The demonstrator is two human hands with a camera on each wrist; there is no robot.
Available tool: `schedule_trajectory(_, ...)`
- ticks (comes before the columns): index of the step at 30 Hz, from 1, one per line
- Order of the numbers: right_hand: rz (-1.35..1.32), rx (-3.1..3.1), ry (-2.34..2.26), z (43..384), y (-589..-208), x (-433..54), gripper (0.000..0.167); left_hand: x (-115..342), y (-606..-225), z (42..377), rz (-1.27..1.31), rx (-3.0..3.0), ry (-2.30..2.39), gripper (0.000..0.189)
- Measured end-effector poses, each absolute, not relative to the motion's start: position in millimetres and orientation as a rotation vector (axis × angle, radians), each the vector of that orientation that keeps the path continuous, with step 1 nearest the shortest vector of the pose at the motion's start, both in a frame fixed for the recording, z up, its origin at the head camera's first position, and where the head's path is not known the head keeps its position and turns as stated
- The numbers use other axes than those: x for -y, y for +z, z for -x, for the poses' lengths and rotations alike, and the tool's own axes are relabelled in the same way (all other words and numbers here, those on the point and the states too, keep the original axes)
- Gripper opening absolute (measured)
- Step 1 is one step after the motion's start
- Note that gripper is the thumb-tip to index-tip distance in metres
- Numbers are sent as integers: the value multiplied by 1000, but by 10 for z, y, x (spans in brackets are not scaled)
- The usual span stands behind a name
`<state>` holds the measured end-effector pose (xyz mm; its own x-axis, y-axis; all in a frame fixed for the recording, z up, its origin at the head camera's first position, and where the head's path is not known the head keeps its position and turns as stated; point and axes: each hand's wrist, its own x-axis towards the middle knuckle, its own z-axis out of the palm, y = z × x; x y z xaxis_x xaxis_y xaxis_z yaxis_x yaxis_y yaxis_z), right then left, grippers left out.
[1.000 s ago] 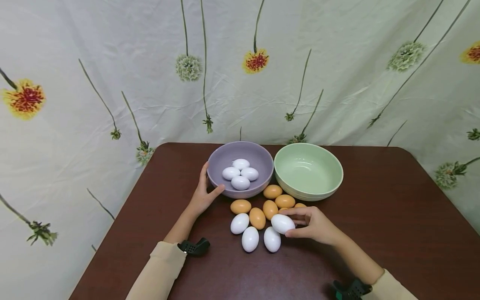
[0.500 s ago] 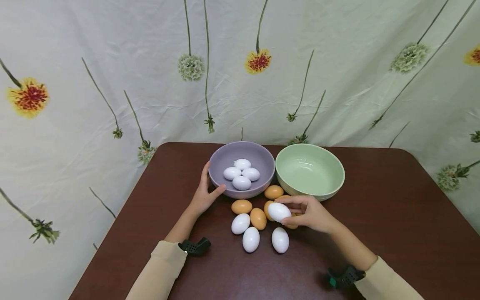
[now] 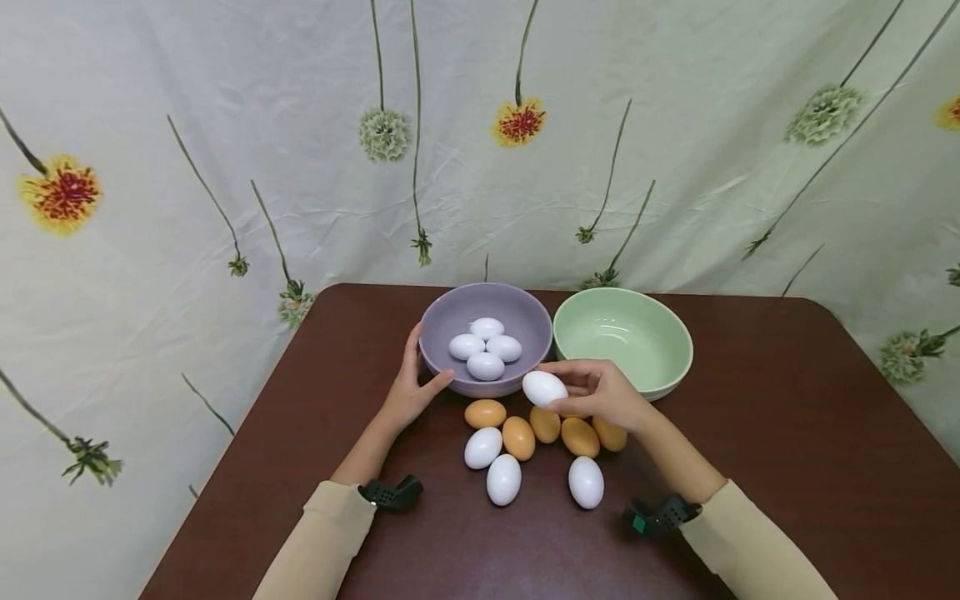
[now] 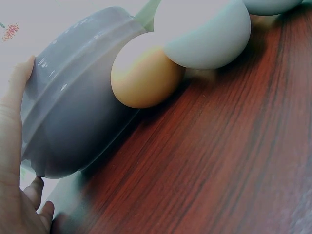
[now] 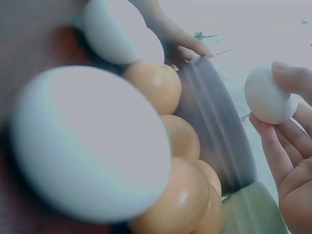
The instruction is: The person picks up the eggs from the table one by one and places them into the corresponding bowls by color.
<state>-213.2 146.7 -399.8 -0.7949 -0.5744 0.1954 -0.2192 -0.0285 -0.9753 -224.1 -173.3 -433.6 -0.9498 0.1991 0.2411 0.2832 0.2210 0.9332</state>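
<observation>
A white egg [image 3: 545, 389] is pinched between the thumb and fingers of my right hand [image 3: 609, 395], raised by the near right rim of the purple bowl. The right wrist view shows that egg [image 5: 271, 95] at the fingertips. My left hand [image 3: 408, 387] holds the left side of the purple bowl [image 3: 442, 321], thumb at the near rim, fingers along the outside. Several white eggs [image 3: 486, 366] lie in the bowl. In front of it are several brown eggs [image 3: 519, 438] and white eggs [image 3: 504, 480] on the table. My right hand hides part of the brown group.
A green bowl [image 3: 622, 329] stands against the purple bowl's right side, with no eggs visible in it. Both stand near the back edge of the dark brown table [image 3: 765, 400]. A flowered cloth [image 3: 450, 167] hangs behind.
My right hand has carried the white egg up and left from the egg group to the purple bowl's rim. Another white egg has shifted right on the table. The left hand stays put.
</observation>
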Motion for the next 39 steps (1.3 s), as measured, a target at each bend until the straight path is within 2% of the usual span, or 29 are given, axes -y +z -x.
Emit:
schedule_trajectory(23, 775, -2006, -1967, 2502, -3970, -1156, 46, 1757, -4342, 2242, 484, 2404, -1839, 93)
schedule_trajectory(30, 752, -2012, -1963, 2574, -3961, -1080, 45, 1818, -4643, 2419, 468, 2383, -1830, 95)
schedule_trajectory(39, 700, -2028, -1935, 2678, -3947, -958, 45, 1817, -4694, 2432, 470, 2364, -1811, 98)
